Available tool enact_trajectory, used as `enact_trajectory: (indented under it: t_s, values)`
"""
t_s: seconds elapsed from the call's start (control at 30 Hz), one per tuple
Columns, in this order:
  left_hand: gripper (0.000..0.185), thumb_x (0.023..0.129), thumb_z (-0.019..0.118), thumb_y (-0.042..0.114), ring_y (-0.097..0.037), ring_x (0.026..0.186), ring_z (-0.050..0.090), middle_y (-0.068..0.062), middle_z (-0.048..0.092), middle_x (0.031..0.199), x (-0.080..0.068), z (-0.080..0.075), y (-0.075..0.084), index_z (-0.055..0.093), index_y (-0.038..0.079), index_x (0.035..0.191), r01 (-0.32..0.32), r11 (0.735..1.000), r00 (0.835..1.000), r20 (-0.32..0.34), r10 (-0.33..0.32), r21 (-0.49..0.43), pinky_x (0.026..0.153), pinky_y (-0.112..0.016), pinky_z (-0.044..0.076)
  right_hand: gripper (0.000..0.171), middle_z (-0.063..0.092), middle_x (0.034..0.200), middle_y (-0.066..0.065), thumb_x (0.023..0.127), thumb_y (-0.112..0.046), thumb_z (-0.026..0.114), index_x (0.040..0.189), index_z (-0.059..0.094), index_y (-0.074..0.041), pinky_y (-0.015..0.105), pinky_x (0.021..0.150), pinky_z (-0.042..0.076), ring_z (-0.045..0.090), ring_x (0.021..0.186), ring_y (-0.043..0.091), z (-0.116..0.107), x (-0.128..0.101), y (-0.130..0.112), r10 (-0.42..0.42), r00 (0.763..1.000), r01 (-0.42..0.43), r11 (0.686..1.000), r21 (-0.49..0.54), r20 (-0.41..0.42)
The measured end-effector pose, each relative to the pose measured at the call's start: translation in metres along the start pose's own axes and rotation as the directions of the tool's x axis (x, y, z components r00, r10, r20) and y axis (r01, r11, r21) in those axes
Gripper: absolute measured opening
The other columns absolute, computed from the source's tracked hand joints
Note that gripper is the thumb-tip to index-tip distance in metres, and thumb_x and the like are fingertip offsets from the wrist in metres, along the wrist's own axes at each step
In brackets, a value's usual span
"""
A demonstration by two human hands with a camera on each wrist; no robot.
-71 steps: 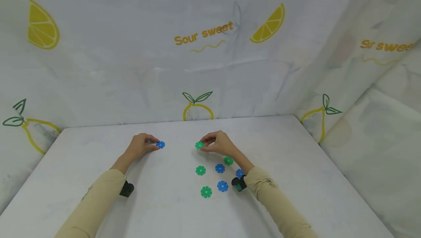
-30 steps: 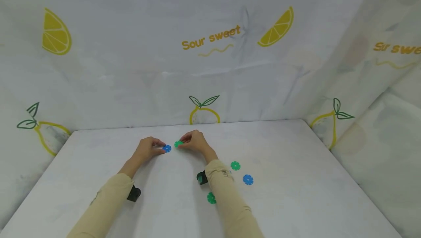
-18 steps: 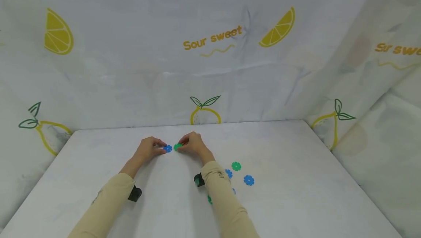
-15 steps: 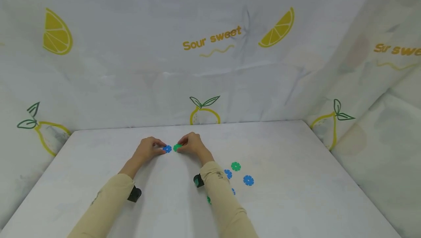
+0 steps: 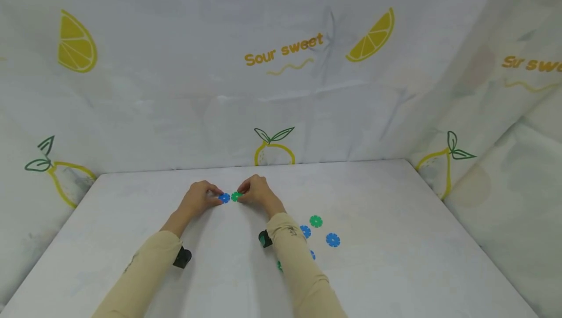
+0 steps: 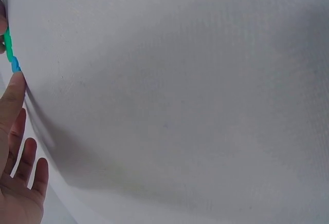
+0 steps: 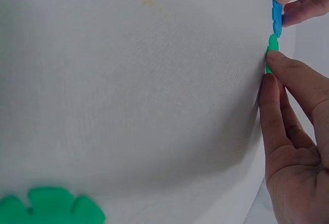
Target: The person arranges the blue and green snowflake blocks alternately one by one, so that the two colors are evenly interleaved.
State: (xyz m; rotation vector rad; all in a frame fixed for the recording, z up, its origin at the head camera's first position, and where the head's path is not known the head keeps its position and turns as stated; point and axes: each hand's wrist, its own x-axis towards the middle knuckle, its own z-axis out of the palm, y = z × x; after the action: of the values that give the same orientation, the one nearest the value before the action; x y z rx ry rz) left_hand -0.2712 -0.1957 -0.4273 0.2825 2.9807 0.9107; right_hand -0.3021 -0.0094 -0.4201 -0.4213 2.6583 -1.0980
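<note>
Near the back of the white table, my left hand (image 5: pixel 197 200) pinches a blue notched plastic disc (image 5: pixel 225 198) between thumb and fingers. Facing it from the right, my right hand (image 5: pixel 260 194) pinches a green notched disc (image 5: pixel 235 196). The two discs stand edge to edge, with their rims right at each other. In the right wrist view the blue disc (image 7: pixel 277 18) is just above the green disc (image 7: pixel 272 43), both seen edge-on. The left wrist view shows the green disc (image 6: pixel 8 45) meeting the blue disc (image 6: pixel 15 63) at the left border.
Loose discs lie to the right: a green one (image 5: pixel 315 221), a blue one (image 5: pixel 332 240) and another blue one (image 5: pixel 305 231). My right sleeve (image 5: pixel 303 264) partly covers more discs. A lemon-printed cloth (image 5: pixel 197 123) hangs behind the table (image 5: pixel 395 259).
My right hand has brought the green disc leftward to the blue disc, while my left hand has shifted slightly right. Over the last half second the discs have drawn slightly closer.
</note>
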Motion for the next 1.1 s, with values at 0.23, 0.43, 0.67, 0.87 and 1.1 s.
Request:
enact_trajectory:
  t_s: [0.23, 0.43, 0.67, 0.87, 1.1]
  values:
    - [0.021, 0.075, 0.072, 0.011, -0.034, 0.104, 0.051, -0.015, 0.062, 0.102, -0.001, 0.0, 0.006, 0.069, 0.004, 0.095, 0.004, 1.0, 1.0, 0.01, -0.004, 0.017, 0.091, -0.048, 0.04, 0.016, 0.064, 0.077, -0.003, 0.072, -0.01, 0.074, 0.088, 0.07, -0.008, 0.018, 0.068, 0.047, 0.055, 0.072, 0.008, 0.002, 0.0, 0.0, 0.022, 1.0, -0.022, 1.0, 0.005, 0.014]
    - [0.024, 0.075, 0.071, 0.009, -0.032, 0.102, 0.051, -0.013, 0.062, 0.102, 0.001, -0.001, 0.007, 0.069, 0.004, 0.098, 0.002, 1.0, 1.0, 0.023, -0.003, 0.017, 0.089, -0.047, 0.041, 0.018, 0.064, 0.078, -0.003, 0.072, -0.011, 0.074, 0.089, 0.07, -0.009, 0.019, 0.07, 0.046, 0.055, 0.073, 0.007, 0.001, 0.0, 0.0, 0.025, 1.0, -0.024, 1.0, -0.019, 0.009]
    - [0.028, 0.074, 0.073, 0.01, -0.032, 0.103, 0.051, -0.014, 0.062, 0.105, 0.003, -0.002, 0.007, 0.068, 0.005, 0.101, 0.023, 1.0, 0.999, 0.046, -0.024, 0.007, 0.089, -0.046, 0.042, 0.019, 0.064, 0.08, -0.002, 0.071, -0.01, 0.074, 0.09, 0.069, -0.008, 0.021, 0.073, 0.046, 0.056, 0.074, 0.008, -0.002, -0.001, -0.002, 0.009, 1.0, -0.009, 1.0, -0.025, 0.016]
    - [0.031, 0.072, 0.075, 0.014, -0.03, 0.1, 0.052, -0.011, 0.063, 0.101, 0.005, 0.001, 0.005, 0.068, 0.006, 0.102, -0.042, 0.998, 0.999, 0.025, 0.043, -0.041, 0.087, -0.045, 0.043, 0.025, 0.066, 0.09, 0.003, 0.075, -0.013, 0.072, 0.099, 0.067, -0.005, 0.018, 0.067, 0.047, 0.059, 0.08, 0.012, -0.014, 0.0, -0.002, -0.072, 0.997, 0.072, 0.997, -0.039, -0.014]
    - [0.033, 0.073, 0.074, 0.018, -0.027, 0.098, 0.053, -0.009, 0.064, 0.099, 0.008, 0.01, 0.011, 0.068, 0.005, 0.102, -0.056, 0.997, 0.998, 0.026, 0.057, -0.044, 0.088, -0.042, 0.043, 0.02, 0.064, 0.093, 0.008, 0.084, -0.01, 0.063, 0.101, 0.065, 0.0, 0.022, 0.07, 0.049, 0.061, 0.085, 0.019, -0.038, -0.005, -0.006, -0.217, 0.973, 0.21, 0.973, -0.095, -0.073]
